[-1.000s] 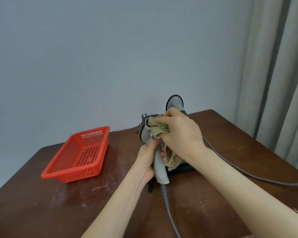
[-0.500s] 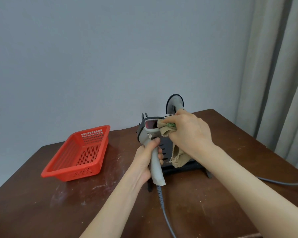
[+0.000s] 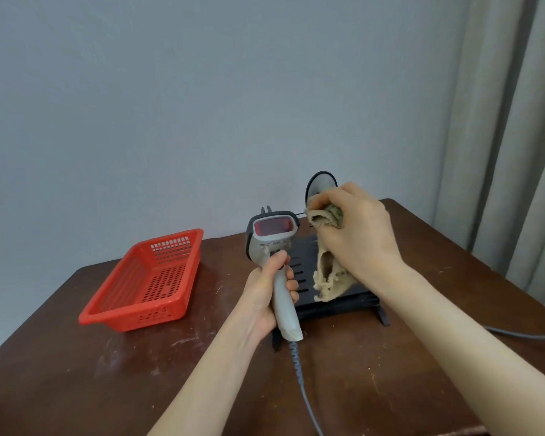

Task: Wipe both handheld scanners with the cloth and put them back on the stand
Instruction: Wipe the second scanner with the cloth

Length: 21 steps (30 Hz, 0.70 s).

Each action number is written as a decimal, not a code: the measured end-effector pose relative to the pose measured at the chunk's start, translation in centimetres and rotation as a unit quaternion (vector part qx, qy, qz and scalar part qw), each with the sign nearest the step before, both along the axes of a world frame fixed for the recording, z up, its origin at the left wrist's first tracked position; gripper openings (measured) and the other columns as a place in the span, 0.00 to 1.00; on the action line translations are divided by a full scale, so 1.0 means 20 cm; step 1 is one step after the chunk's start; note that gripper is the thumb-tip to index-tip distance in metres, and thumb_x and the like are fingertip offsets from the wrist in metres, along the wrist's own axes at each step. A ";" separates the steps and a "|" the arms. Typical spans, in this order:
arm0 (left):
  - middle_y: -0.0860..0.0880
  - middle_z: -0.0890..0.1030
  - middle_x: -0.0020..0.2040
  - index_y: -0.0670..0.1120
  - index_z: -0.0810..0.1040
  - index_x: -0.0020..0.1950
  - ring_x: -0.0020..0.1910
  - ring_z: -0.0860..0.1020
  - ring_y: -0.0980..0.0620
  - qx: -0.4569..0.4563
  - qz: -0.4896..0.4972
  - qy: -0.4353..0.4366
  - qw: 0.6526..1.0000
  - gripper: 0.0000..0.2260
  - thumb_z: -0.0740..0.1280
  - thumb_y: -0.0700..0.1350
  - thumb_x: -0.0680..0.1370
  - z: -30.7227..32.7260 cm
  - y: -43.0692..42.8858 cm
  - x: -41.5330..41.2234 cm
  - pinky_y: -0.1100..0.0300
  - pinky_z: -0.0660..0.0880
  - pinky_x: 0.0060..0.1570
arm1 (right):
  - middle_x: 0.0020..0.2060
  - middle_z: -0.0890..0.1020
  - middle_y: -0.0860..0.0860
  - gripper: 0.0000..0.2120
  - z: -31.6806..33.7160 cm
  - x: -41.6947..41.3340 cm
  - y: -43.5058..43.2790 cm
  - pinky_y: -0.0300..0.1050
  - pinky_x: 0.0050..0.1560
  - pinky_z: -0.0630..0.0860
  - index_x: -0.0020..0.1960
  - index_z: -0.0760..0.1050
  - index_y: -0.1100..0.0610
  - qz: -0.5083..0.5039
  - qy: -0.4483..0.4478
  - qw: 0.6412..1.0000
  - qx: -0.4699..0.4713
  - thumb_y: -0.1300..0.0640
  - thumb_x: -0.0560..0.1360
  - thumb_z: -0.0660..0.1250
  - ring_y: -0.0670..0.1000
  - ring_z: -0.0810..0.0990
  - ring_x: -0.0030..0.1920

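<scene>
Just left of the right hand (image 3: 359, 237), fingers (image 3: 328, 196) bunched round the cloth (image 3: 326, 278), keep the scanner (image 3: 272, 229) steady in the curled left hand (image 3: 265, 297) by the stand (image 3: 337, 305), wiping its red window; second scanner (image 3: 320, 180) seemingly behind those fingers.

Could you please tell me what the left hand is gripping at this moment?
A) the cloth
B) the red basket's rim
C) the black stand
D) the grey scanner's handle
D: the left hand curls round the handle of the grey scanner, while the right hand holds the cloth.
</scene>
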<state>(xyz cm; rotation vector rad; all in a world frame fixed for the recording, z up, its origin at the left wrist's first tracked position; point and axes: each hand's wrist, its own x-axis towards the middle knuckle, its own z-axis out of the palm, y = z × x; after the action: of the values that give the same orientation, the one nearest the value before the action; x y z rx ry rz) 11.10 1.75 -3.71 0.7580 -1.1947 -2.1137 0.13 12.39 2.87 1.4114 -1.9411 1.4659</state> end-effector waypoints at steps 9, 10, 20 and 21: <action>0.43 0.78 0.35 0.39 0.77 0.43 0.34 0.78 0.47 -0.036 0.011 -0.027 0.999 0.11 0.73 0.46 0.70 -0.02 0.03 -0.02 0.51 0.76 0.42 | 0.43 0.83 0.50 0.15 -0.08 0.10 -0.06 0.53 0.41 0.79 0.45 0.83 0.56 0.050 0.056 0.997 -0.016 0.68 0.62 0.70 0.54 0.82 0.46; 0.40 0.80 0.39 0.38 0.78 0.47 0.40 0.80 0.44 -0.043 0.016 -0.043 0.998 0.15 0.74 0.47 0.68 -0.02 0.04 -0.03 0.49 0.77 0.48 | 0.43 0.84 0.50 0.15 -0.06 0.11 -0.06 0.53 0.42 0.79 0.45 0.83 0.55 0.064 0.036 0.997 -0.020 0.68 0.62 0.68 0.54 0.82 0.46; 0.37 0.75 0.45 0.39 0.77 0.42 0.46 0.73 0.38 -0.056 0.018 -0.062 0.996 0.09 0.71 0.44 0.72 0.00 0.03 -0.02 0.45 0.71 0.50 | 0.35 0.80 0.45 0.11 0.02 0.12 -0.02 0.49 0.39 0.76 0.43 0.75 0.49 0.127 -0.022 0.990 0.062 0.63 0.66 0.68 0.49 0.77 0.38; 0.37 0.75 0.42 0.39 0.76 0.42 0.42 0.74 0.40 -0.059 0.018 -0.065 0.996 0.08 0.70 0.43 0.73 0.00 0.03 -0.02 0.47 0.72 0.45 | 0.35 0.80 0.45 0.10 0.03 0.12 -0.01 0.48 0.39 0.75 0.45 0.76 0.50 0.114 0.003 0.990 0.083 0.62 0.66 0.67 0.49 0.76 0.38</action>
<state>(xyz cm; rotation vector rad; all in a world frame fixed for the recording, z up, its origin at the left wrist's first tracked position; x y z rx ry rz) 10.73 2.40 -3.68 0.8681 -1.3508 -1.9703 2.57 12.21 3.52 1.7584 -1.9925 1.4179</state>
